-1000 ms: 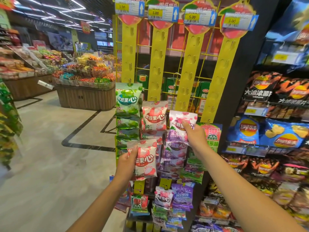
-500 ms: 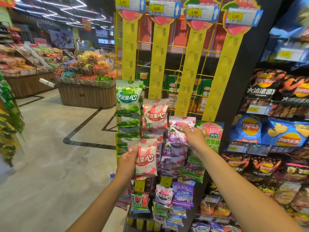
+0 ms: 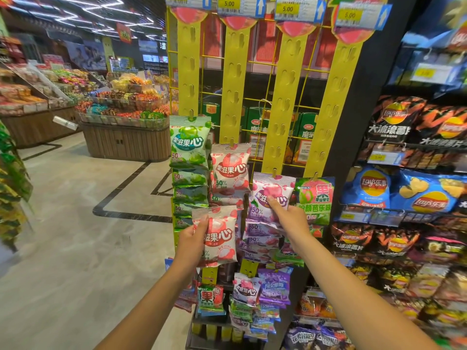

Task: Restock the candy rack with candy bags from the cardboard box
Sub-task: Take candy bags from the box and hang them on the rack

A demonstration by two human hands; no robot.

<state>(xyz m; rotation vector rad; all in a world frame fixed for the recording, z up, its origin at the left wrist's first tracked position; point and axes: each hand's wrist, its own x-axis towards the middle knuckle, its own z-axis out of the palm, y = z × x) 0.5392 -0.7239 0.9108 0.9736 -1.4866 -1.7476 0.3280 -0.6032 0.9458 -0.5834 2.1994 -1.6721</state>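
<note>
The candy rack (image 3: 233, 79) has yellow hanging strips on a wire grid. Green bags (image 3: 189, 145), red-and-white bags (image 3: 230, 170), purple-pink bags and a green guava bag (image 3: 316, 198) hang on its lower clips. My left hand (image 3: 193, 236) grips a loose red-and-white candy bag (image 3: 221, 238) in front of the second strip, below the hanging ones. My right hand (image 3: 288, 215) touches the top purple-pink bag (image 3: 271, 192), which hangs on the third strip, thumb and fingers on its lower half. The cardboard box is out of view.
More candy bags (image 3: 262, 294) hang low on the rack. Shelves of chip bags (image 3: 404, 193) stand right of it. A round wooden display bin (image 3: 126, 140) with snacks stands back left, across open tiled floor (image 3: 63, 236).
My right hand slid from the top of the purple-pink bag down to its lower half, and the bag now hangs on the strip. My left hand kept hold of the red-and-white bag.
</note>
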